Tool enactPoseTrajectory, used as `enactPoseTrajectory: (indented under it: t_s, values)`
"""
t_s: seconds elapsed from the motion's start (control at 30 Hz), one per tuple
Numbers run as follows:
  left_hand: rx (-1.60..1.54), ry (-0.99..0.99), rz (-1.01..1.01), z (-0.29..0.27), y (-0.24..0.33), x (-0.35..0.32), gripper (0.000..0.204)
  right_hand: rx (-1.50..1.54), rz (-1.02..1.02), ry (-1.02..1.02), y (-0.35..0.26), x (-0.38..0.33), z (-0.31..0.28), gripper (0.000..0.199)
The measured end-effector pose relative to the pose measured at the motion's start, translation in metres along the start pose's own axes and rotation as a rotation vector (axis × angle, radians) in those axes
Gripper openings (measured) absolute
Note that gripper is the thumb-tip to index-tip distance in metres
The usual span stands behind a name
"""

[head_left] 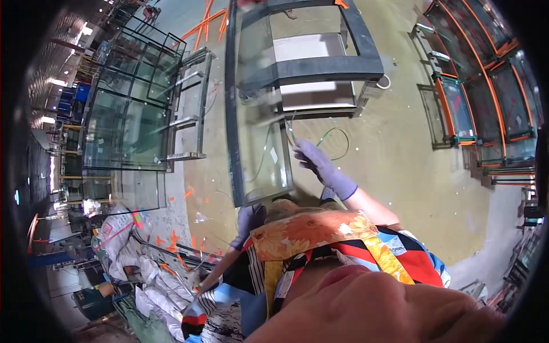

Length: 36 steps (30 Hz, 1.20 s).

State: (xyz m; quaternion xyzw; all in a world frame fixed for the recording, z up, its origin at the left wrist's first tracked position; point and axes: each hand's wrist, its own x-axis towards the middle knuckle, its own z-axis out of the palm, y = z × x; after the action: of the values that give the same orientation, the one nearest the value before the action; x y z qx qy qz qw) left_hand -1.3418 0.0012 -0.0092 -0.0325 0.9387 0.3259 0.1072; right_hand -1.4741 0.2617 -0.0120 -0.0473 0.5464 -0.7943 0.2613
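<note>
A long glass panel (267, 166) with a dark border along its left side reaches from near my body to the far side of a dark-topped work frame (320, 67). At the panel's near left corner, my left hand (250, 220), in a purple glove, is closed against the edge; its fingertips are partly hidden. To the right of the panel, my right hand (325, 170), gloved alike, has its fingers curled together. A thin pale-green strip (290, 132) rises from those fingers, and a loop of similar strip (347, 150) hangs beside them.
Glass panes (127, 128) lean on a metal rack (191, 123) at the left. Orange-edged panes (480, 74) stand on racks at the right. Whitish sacks (154, 280) and orange scraps (174, 240) lie at the lower left. A white shelf (317, 94) sits beneath the work frame.
</note>
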Motion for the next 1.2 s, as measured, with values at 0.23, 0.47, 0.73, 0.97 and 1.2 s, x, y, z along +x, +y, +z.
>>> enactPoseTrajectory:
  t_s: [0.23,0.47,0.73,0.97,1.2]
  values:
    - [-0.498,0.114,0.051,0.052,0.042,0.059,0.031,-0.332,-0.110,0.018,-0.135,-0.060,0.011,0.058]
    - [-1.656,-0.520,-0.810,0.141,0.003,0.115,0.047,-0.475,0.259,0.534,-0.115,-0.096,-0.066,0.045]
    - [-1.465,-0.430,-0.787,0.160,-0.018,0.119,0.055,-0.408,0.403,0.867,-0.045,-0.061,-0.122,0.044]
    - [-1.273,-0.304,-0.698,0.068,-0.114,0.099,0.047,-0.153,0.389,0.720,0.046,-0.029,-0.051,0.040]
    - [-0.932,-0.155,-0.609,0.021,-0.225,0.088,0.054,-0.438,0.510,0.633,0.174,0.007,-0.001,0.051]
